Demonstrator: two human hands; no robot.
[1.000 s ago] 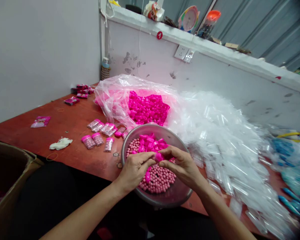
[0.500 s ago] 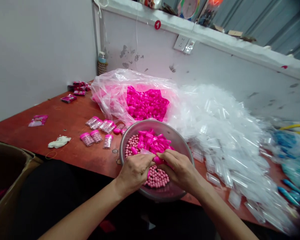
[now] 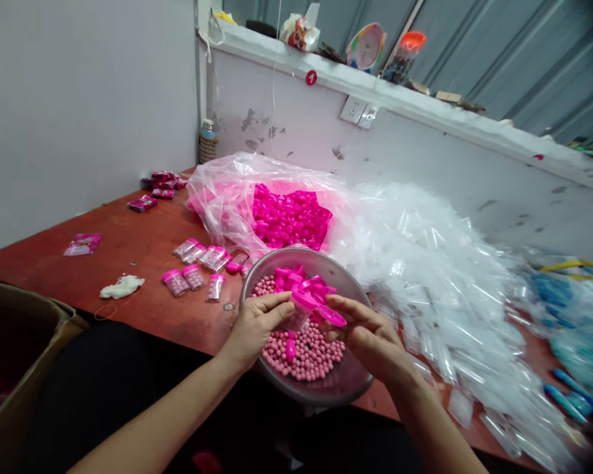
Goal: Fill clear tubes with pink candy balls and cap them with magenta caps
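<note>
My left hand (image 3: 258,326) pinches a small clear container (image 3: 297,320) above the metal bowl (image 3: 358,380). On the container's top is a pink flip cap (image 3: 332,315), its lid swung out to the right. Beside that lid is my right hand (image 3: 378,339), fingers apart; whether its fingertips touch the container is hard to see. Pink beads (image 3: 304,355) fill the bowl's lower part, with loose pink caps (image 3: 289,275) piled at its far side. A single pink cap (image 3: 290,349) lies on the beads.
Several filled containers (image 3: 192,276) stand left of the bowl on the red table (image 3: 153,237). Behind it, a plastic bag (image 3: 217,191) holds pink caps. A large heap of clear containers (image 3: 435,263) spreads rightward. A cardboard box (image 3: 64,322) sits at lower left.
My hands were together around the pink cap; now my right hand has come away and its fingers have spread. The cap's lid now points outward. The view has tilted up slightly.
</note>
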